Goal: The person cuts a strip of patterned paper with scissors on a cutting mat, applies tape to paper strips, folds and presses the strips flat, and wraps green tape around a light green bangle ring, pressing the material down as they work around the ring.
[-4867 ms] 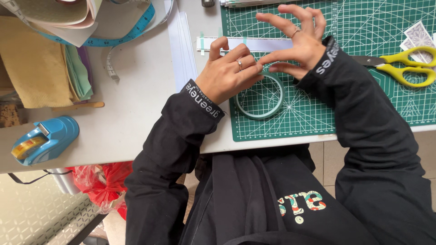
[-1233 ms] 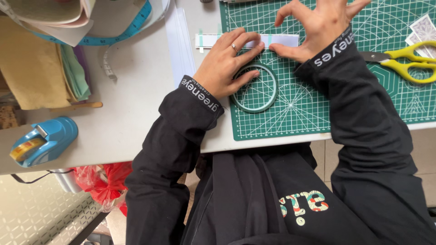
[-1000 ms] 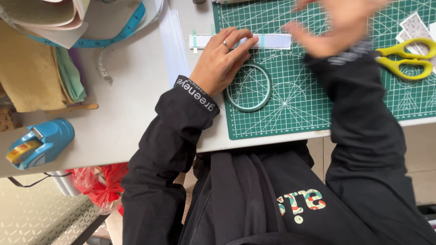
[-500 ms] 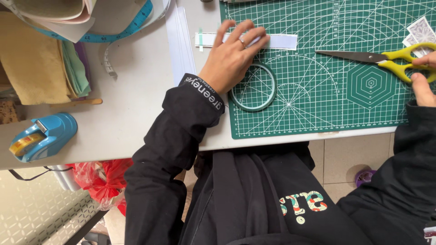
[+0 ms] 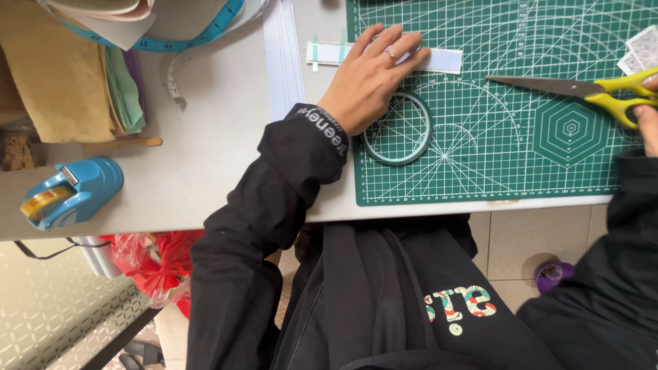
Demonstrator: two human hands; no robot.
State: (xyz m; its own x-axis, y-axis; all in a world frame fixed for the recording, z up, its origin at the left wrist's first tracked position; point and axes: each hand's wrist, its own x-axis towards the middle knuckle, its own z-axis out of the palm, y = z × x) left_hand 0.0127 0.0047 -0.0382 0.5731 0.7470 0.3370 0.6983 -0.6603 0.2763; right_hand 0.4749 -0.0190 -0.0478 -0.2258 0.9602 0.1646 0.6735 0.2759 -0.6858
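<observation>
My left hand (image 5: 367, 82) lies flat, fingers stretched out, on a long white paper strip (image 5: 442, 60) at the top of the green cutting mat (image 5: 493, 164). The strip's left end is stuck down with two pale green tape pieces. A pale green tape ring (image 5: 399, 162) rests on the mat just below that hand. Yellow-handled scissors (image 5: 548, 85) lie on the mat to the right, blades pointing left. My right hand (image 5: 648, 123) is mostly cut off at the right edge, its fingers touching the scissors' handle.
A blue tape dispenser (image 5: 72, 192) sits at the table's front left. Folded tan and green fabric (image 5: 62, 82) and a blue measuring tape (image 5: 199, 38) lie at the back left. White strips (image 5: 281, 55) lie beside the mat. Patterned cards (image 5: 641, 51) are at the far right.
My right hand left the paper strip and swung right to the scissors' handle. My left hand stayed pressed on the strip.
</observation>
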